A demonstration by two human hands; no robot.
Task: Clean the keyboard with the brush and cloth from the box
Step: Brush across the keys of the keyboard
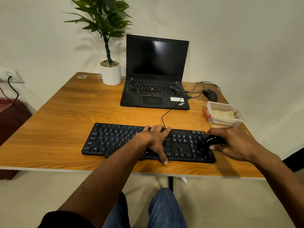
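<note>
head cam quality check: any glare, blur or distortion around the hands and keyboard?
Head view: wide-angle bowing curves the table edges; soft glare on the laptop screen; the brush in the right hand is motion-smeared over the keyboard numpad; left hand sharp; plant casts a wall shadow.

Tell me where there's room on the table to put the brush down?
The biggest bare patch is the table left of the laptop, between the plant pot and the keyboard. A narrower strip lies between laptop and keyboard, crossed by the keyboard cable. The right side is crowded: mouse, plastic box and the right hand holding the brush.
</note>
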